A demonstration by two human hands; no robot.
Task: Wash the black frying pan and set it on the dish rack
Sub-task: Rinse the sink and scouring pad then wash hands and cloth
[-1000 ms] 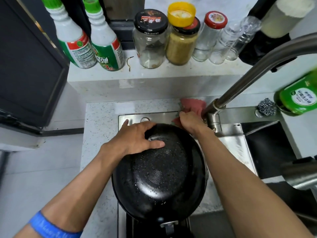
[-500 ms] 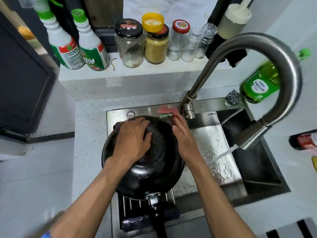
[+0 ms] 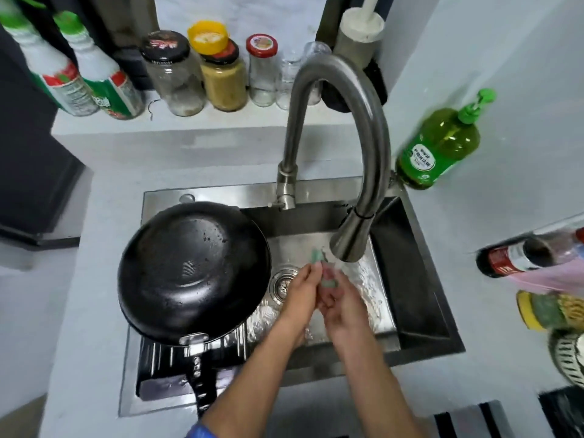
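While water ran from the spout, the scene read from the left edge inward: two white spray bottles with green caps and red-and-green labels [image 3: 82, 80] stood on the pale ledge, well up and left of the person's fingers. Beside them stood a clear glass jar with a black lid [image 3: 172, 74], then a jar of yellowish paste with a yellow cap tilted on top [image 3: 222, 77], then a slim clear jar with a red lid [image 3: 262, 71].

Lower down, the round black frying pan [image 3: 192, 270] lay upside down, its bottom facing up, on the dark slatted dish rack [image 3: 158, 365] at the left end of the stainless steel sink [image 3: 420, 311]. Its black handle [image 3: 200, 384] pointed toward the person. The pan sat just left of the fingers and neither hand touched it.

Right of the pan, past the round metal drain [image 3: 282, 281], the left hand [image 3: 301, 295] and the right hand [image 3: 339, 306] met over the basin. Both sets of fingers were curled around a small green-and-pink sponge [image 3: 327, 278], which was blurred; one green corner stuck up above the fingertips. The curved brushed-steel faucet [image 3: 360, 159] arched overhead, its head hanging just above and right of the fingers, and water fell beside the sponge.

Farther right, well apart from the hands, a green pump bottle of dish soap [image 3: 439, 147] stood at the sink's back corner, and a dark bottle with a red label [image 3: 518, 257] lay at the right edge.
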